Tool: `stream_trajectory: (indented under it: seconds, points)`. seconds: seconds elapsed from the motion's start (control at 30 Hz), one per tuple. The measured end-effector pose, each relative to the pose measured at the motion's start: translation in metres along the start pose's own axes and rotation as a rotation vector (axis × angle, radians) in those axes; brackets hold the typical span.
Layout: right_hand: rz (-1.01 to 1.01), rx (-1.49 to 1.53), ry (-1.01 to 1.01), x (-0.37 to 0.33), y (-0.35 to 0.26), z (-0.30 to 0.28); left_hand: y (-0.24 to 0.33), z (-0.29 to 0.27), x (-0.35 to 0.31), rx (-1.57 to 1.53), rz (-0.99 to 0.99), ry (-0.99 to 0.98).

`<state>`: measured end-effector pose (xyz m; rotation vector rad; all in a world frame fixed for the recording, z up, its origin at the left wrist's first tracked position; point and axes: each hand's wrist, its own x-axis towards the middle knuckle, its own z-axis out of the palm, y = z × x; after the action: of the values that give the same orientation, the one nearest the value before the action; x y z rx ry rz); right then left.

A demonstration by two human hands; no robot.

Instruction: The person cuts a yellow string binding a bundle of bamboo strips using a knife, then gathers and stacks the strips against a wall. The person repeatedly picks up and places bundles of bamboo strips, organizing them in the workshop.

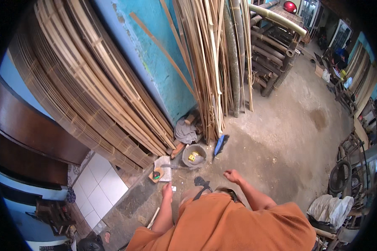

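Note:
My left hand (167, 191) is low over the floor, its fingers curled together; what it holds, if anything, is too small to make out. Just beyond it lie a round black-and-green object (156, 175) on a small tan board (158, 179) and a pale sheet (165, 164). A small white piece (174, 188) sits beside this hand. My right hand (232, 176) is held out over bare floor, fingers curled in with nothing visible in them. Ahead, between the hands, stands a grey bucket (199, 164) with yellow items inside. A blue-and-black object (220, 145) lies right of it.
Rolled bamboo blinds (100, 83) lean at the left, and bamboo strips (205, 71) stand against the blue wall. Behind is a bamboo pole rack (272, 54). A grey cloth (185, 131) lies near the bucket. Another person (340, 58) is far right; a white sack (331, 209) is nearer.

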<state>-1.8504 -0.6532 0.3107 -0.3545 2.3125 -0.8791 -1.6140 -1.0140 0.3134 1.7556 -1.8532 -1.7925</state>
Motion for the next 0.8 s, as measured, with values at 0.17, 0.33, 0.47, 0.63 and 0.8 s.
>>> stream_trajectory:
  seconds: [0.17, 0.33, 0.47, 0.63, 0.8]
  points:
    - [-0.012, 0.254, 0.164, 0.122, -0.105, -0.105, 0.173, 0.082, 0.055, -0.029, 0.371, -0.068]
    - [-0.217, 0.508, 0.169, 0.239, -0.185, -0.167, 0.335, 0.138, 0.046, -0.085, 0.654, -0.176]
    - [-0.359, 0.545, 0.158, 0.303, -0.247, -0.227, 0.44, 0.179, 0.026, -0.156, 0.784, -0.133]
    - [-0.578, 0.339, 0.408, 0.366, -0.311, -0.33, 0.55, 0.24, 0.041, -0.168, 0.884, -0.019]
    - [-0.667, 0.46, 0.234, 0.4, -0.353, -0.408, 0.648, 0.293, 0.047, -0.099, 0.889, 0.052]
